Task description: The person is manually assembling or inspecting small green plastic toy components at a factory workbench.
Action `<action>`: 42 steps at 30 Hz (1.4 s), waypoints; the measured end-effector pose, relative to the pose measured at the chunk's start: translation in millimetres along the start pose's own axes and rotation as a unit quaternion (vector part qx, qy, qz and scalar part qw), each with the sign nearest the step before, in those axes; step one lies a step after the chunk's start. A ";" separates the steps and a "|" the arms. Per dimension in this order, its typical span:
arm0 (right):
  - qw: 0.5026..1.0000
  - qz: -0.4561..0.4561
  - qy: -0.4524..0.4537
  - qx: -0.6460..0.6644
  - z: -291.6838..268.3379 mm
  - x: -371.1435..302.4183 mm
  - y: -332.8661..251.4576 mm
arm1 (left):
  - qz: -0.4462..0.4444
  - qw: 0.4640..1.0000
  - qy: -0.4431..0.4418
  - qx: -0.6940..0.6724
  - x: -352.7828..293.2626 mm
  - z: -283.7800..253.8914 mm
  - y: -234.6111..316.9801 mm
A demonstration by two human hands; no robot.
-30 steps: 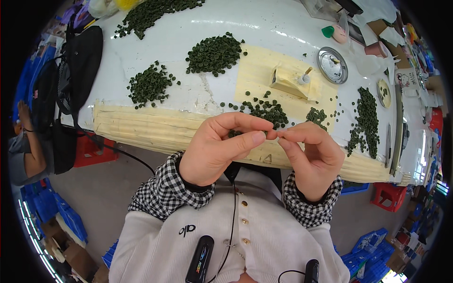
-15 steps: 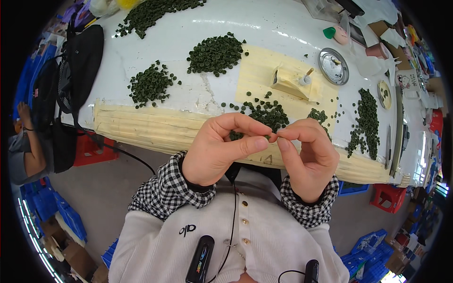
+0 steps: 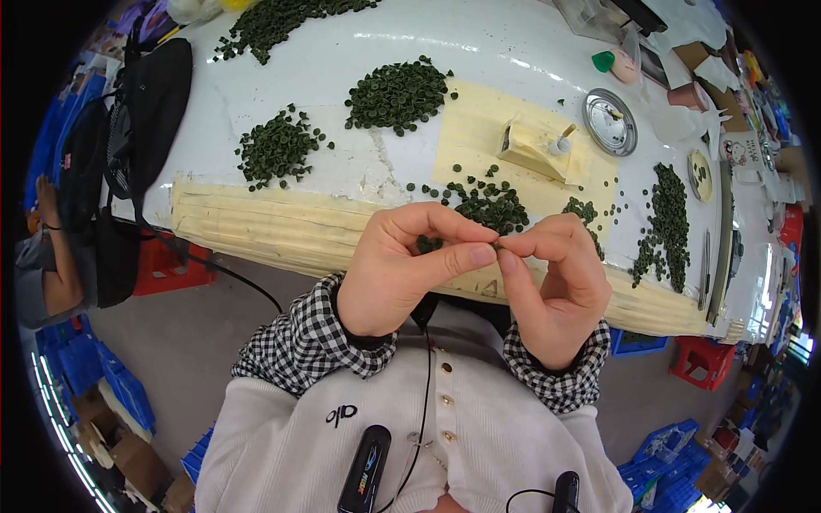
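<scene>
My left hand (image 3: 402, 269) and my right hand (image 3: 556, 286) meet fingertip to fingertip above the near edge of the white table (image 3: 342, 179). Between the pinched thumbs and forefingers sits a tiny dark green piece (image 3: 498, 243), mostly hidden by the fingers. Just beyond the hands lies a loose pile of small dark green pieces (image 3: 487, 205) on a pale yellow sheet (image 3: 479, 137). Both wrists wear black-and-white checked cuffs.
More green heaps lie at the left (image 3: 278, 150), the middle (image 3: 398, 85), the far left top (image 3: 274, 21) and the right (image 3: 667, 222). A small cardboard box (image 3: 530, 150), a round metal lid (image 3: 610, 121) and a black bag (image 3: 145, 111) also sit there. Another person's arm (image 3: 51, 256) shows at the left.
Both hands stay pinched together at the table's near edge; the fingertips have shifted only slightly around the small piece.
</scene>
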State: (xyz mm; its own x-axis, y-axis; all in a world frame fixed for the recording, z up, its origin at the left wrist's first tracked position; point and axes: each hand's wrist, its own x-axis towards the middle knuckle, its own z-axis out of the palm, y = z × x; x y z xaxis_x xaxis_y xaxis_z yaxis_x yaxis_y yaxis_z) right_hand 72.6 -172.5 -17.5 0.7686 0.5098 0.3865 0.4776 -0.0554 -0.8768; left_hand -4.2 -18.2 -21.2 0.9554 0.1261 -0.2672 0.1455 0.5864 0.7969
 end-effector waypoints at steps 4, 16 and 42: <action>0.997 -0.052 0.012 -0.063 2.6 0.0 -1.0 | -0.013 0.999 0.005 -0.041 0.6 1.0 -0.2; 0.999 -0.042 -0.024 0.001 -4.0 2.0 -1.0 | -0.078 0.994 -0.032 -0.071 3.1 1.3 0.3; 0.991 0.064 -0.069 0.094 -10.7 2.3 2.2 | 0.006 0.988 -0.024 0.151 -0.1 1.3 7.8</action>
State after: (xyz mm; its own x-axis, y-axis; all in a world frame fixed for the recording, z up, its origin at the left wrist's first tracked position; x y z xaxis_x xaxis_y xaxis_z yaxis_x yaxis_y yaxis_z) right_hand 80.0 -180.6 -15.4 0.7463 0.6219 0.2373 0.2828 0.0266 -0.9588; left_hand -2.9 -14.8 -14.3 0.9675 0.0891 -0.2367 0.1974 0.3195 0.9268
